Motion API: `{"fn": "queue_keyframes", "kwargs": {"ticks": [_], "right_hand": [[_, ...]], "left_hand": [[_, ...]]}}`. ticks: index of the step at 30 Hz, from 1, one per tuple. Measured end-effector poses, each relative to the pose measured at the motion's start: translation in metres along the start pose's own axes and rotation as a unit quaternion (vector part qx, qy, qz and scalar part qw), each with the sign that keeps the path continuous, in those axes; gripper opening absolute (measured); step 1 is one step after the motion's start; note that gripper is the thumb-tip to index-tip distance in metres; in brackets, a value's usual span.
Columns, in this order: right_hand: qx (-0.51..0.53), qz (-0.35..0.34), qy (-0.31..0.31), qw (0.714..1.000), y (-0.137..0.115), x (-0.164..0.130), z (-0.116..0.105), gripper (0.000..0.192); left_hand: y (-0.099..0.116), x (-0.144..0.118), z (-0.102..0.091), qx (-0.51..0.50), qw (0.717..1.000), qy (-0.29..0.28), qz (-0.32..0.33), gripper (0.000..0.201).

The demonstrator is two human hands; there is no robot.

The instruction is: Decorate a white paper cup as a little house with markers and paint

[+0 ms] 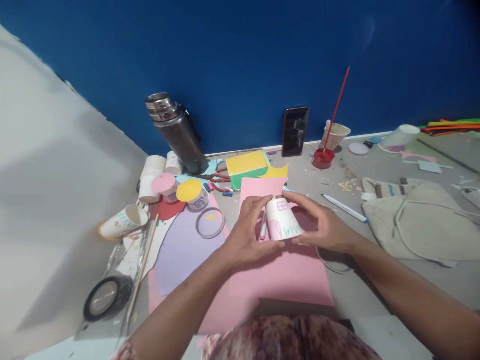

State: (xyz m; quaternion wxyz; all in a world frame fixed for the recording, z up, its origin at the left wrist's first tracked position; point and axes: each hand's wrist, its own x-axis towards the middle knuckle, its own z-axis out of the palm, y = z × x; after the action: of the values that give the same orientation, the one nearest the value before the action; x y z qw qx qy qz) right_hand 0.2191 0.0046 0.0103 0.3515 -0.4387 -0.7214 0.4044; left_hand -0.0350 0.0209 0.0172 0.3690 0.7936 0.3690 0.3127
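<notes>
While both hands meet over the pink paper sheet (285,280), they hold between them an upturned white paper cup (283,220) drawn with a pink window, a pink door and green scribble. The left hand (245,235) curls its fingers around the cup's left side, thumb up by the rim, and a pink marker (263,229) is tucked along those fingers. The right hand (322,225) pinches the cup's right side, fingertips at its top and thumb below. The cup sits just above the pink sheet, near the middle of the table (360,295).

To the left lie a lilac paper sheet (180,255), a clear tape ring (210,222), a yellow-topped cup (191,192) and a pink-topped cup (165,184). Behind stand a steel flask (176,132), a phone (295,131) leaning on the blue wall, and a red paint pot (323,158) with a red brush in it. A white pen (345,208) lies to the right, beside a cloth bag (416,220).
</notes>
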Motion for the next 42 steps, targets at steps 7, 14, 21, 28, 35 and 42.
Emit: {"fn": "queue_keyframes", "kwargs": {"ticks": [7,14,21,28,35,42], "right_hand": [[-0.033,-0.035,0.029,0.998,0.0,0.002,0.003,0.077],[-0.34,-0.158,0.024,0.927,0.018,0.01,0.02,0.044],[-0.419,-0.132,-0.062,0.896,0.02,0.008,0.012,0.027],[-0.325,-0.195,-0.014,0.925,0.015,0.004,0.001,0.022],[-0.134,-0.245,0.245,0.928,-0.017,-0.005,-0.006,0.02],[-0.051,-0.223,0.243,0.943,-0.023,-0.01,0.001,0.02]], "left_hand": [[0.0,0.006,-0.006,0.0,0.989,0.145,-0.02,0.072],[-0.006,0.012,-0.011,-0.008,0.962,0.26,-0.085,0.07],[-0.005,0.012,-0.003,-0.005,0.96,0.257,-0.112,0.074],[-0.008,0.01,-0.002,0.003,0.964,0.243,-0.104,0.074],[-0.015,0.008,-0.002,0.042,0.984,0.169,-0.048,0.073],[-0.01,0.007,0.003,0.024,0.991,0.128,-0.034,0.075]]}}
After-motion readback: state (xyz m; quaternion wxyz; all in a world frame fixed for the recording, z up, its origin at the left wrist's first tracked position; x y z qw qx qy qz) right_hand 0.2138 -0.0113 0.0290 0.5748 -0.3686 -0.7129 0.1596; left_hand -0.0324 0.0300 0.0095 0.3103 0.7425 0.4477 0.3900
